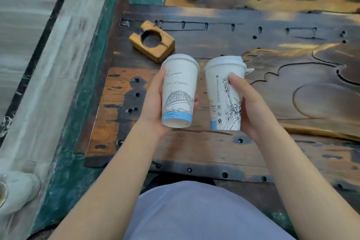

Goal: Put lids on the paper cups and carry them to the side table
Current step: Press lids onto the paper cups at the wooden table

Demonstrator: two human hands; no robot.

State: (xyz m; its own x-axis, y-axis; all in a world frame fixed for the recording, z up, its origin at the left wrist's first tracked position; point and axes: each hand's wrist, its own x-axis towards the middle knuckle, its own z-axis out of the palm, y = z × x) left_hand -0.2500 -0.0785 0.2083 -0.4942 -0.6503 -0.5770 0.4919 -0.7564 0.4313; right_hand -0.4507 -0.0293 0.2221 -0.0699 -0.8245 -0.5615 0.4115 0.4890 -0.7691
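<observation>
Two white paper cups with line drawings and a blue band at the base are held above a dark wooden table (214, 148). The left cup (178, 91), with a bridge drawing, has a white lid (182, 58) on it, and my left hand (153, 103) wraps around its left side. The right cup (221, 99), with a statue drawing, also wears a white lid (226, 63), whose small flap sticks out to the right. My right hand (251, 107) grips it from the right, thumb on its front. Both cups tilt slightly away from me.
A wooden block with a round hollow (153, 41) lies on the table just beyond the left cup. The tabletop has carved grooves and metal studs. A green-painted strip (81, 103) and pale planks run along the left. My grey clothing fills the bottom middle.
</observation>
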